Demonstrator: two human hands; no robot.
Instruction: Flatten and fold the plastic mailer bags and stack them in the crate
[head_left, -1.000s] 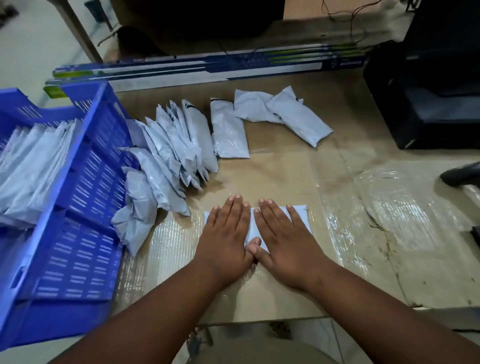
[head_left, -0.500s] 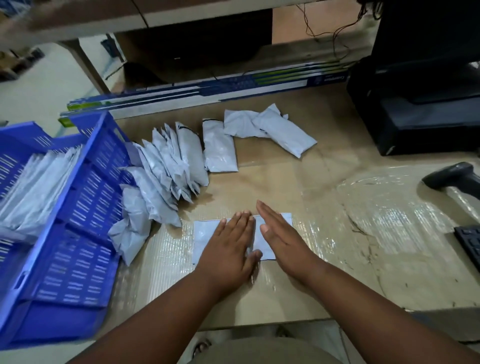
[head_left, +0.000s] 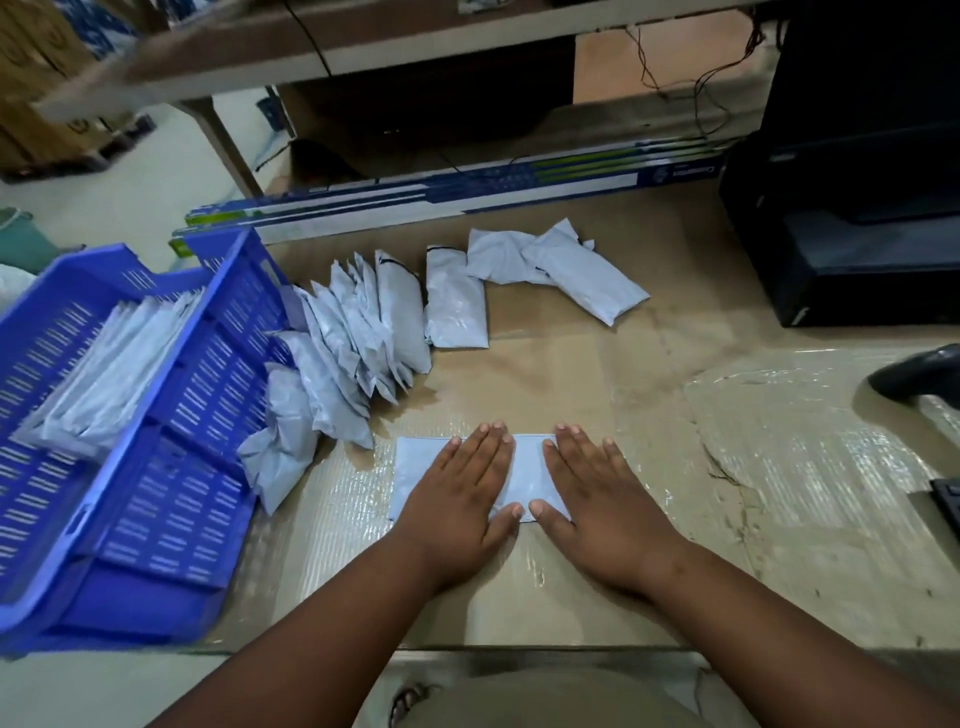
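Both palms flat, fingers straight: left hand (head_left: 460, 496) and right hand (head_left: 597, 499) press a flattened mailer bag (head_left: 527, 475) onto the cardboard-covered table (head_left: 597, 364), blue crate (head_left: 171, 441) of folded bags to the left, loose bags (head_left: 363, 332) beyond.

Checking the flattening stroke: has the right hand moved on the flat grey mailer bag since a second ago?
Yes. The right hand has slid rightward along the flat grey mailer bag, away from the left hand, opening a gap between them.
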